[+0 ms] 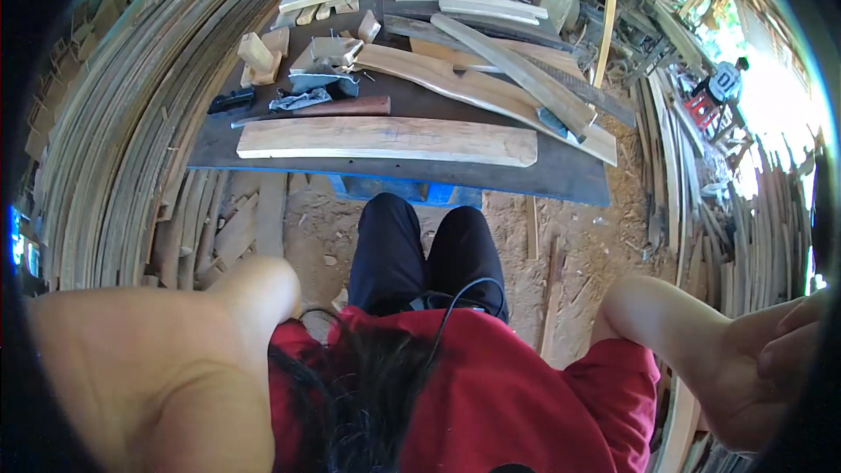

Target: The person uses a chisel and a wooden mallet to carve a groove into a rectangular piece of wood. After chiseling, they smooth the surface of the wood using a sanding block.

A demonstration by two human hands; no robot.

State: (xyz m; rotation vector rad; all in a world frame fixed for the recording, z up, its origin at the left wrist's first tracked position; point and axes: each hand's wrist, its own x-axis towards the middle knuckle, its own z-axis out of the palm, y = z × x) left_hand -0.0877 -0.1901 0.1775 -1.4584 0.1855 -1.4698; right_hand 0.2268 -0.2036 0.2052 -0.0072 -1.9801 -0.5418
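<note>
My left hand [144,385] is raised close in front of the view at the lower left; its palm side and wrist show, and its fingers are out of sight. At the right edge my right hand [758,368] is lifted too, its fingers bent in toward the palm, partly cut off by the rim of the picture. Neither hand touches the dark workbench [561,177] ahead of my knees. Along its near edge lies a long pale board [385,140] with faint blue marks. Just behind rests a brown rod-shaped piece [342,108] with a thin end.
Crumpled grey-blue material [302,100], a dark tool [230,102] and a wood block with nails [331,51] lie on the bench's left. A curved plank [491,92] and a straight slat [521,70] cross on its right. Stacked strips [131,140] line the left side.
</note>
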